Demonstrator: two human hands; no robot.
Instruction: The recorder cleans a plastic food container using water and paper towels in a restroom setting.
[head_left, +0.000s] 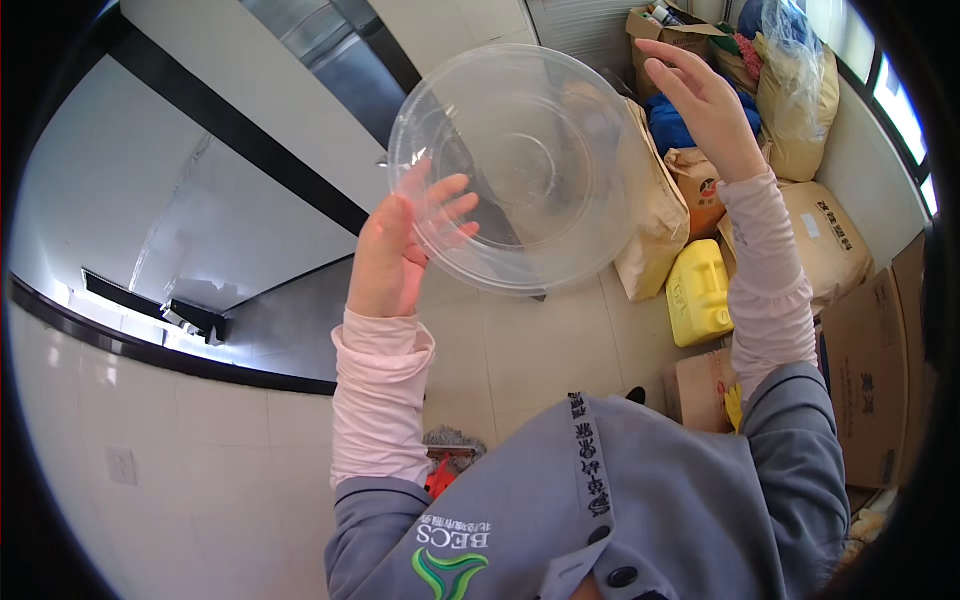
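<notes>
A large, round, clear plastic lid or shallow basin (517, 169) is held up in front of me; which of the two I cannot tell. My left hand (412, 232) grips its lower left rim, the thumb on the near side and the fingers showing through the clear plastic. Off to the right of the rim, my right hand (701, 105) is raised with its fingers apart and nothing in it. Pink sleeves cover both forearms.
At the right stand a yellow plastic jerrycan (699, 292), paper sacks (802, 232), an open cardboard box (675, 41) and a large carton (862, 375). A mop head (457, 442) lies low by the left sleeve. A white door or panel (292, 105) is at the left.
</notes>
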